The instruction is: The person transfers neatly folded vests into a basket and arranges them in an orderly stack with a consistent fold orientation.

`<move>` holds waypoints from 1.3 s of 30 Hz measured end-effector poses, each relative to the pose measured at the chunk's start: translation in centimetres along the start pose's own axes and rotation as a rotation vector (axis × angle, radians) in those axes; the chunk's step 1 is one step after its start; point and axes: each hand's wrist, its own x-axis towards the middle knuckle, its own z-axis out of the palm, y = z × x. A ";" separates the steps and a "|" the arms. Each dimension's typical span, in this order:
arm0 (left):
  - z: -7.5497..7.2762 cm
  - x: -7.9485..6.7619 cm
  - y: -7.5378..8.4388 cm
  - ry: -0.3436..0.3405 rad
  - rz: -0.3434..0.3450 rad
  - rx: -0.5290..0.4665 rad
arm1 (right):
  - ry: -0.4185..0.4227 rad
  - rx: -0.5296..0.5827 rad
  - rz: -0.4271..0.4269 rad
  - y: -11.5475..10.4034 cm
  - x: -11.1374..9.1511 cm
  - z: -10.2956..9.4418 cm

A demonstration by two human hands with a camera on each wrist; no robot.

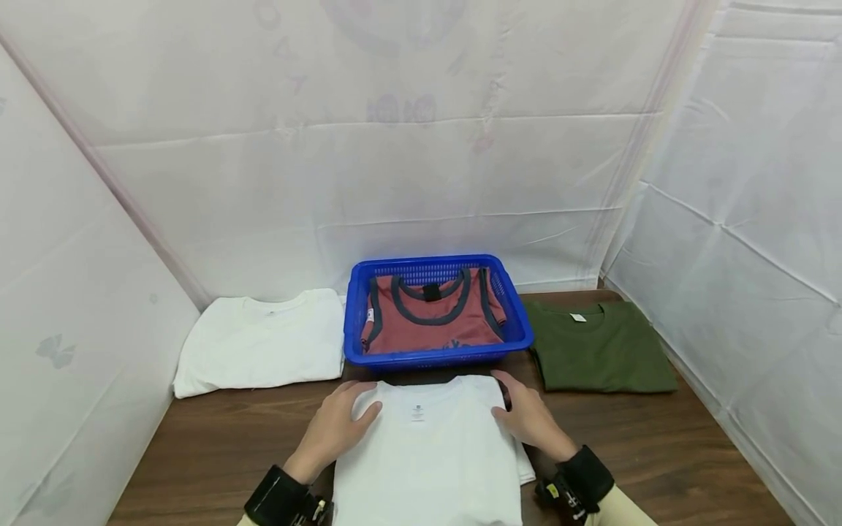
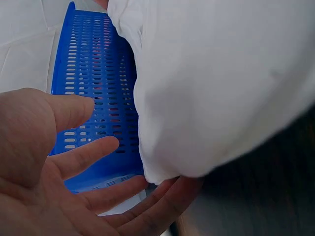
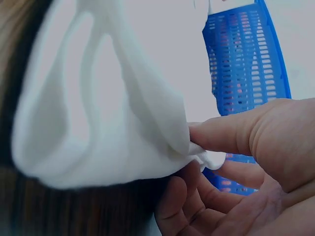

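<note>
A white T-shirt (image 1: pixel 430 453) lies folded flat on the table, its neckline toward the back and a small printed label inside the collar. At its left shoulder is my left hand (image 1: pixel 338 424). In the left wrist view, the fingers (image 2: pixel 110 194) reach the shirt's edge nearly straight, some tips under the cloth, while the thumb stands off it. My right hand (image 1: pixel 529 416) pinches the opposite shoulder edge between thumb and fingers, as the right wrist view shows; folded layers of the white cloth (image 3: pixel 113 113) hang beside it.
Just behind the shirt stands a blue plastic basket (image 1: pixel 437 358) holding a folded red shirt (image 1: pixel 430 332) with dark grey trim. To its left lies another folded white shirt (image 1: pixel 263 343); to its right, a folded dark green shirt (image 1: pixel 601 351). White sheets (image 1: pixel 395 168) enclose the wooden table (image 1: pixel 658 446).
</note>
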 end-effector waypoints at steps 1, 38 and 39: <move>0.0 -0.1 0.0 -0.001 0.000 -0.003 | -0.005 0.005 0.003 0.1 0.0 -0.1; 0.9 3.6 -2.9 -0.223 -0.105 0.017 | -0.085 0.051 -0.018 3.2 0.7 -2.8; 1.0 3.6 -3.0 -0.220 -0.102 0.013 | -0.086 0.051 -0.017 3.3 0.8 -2.9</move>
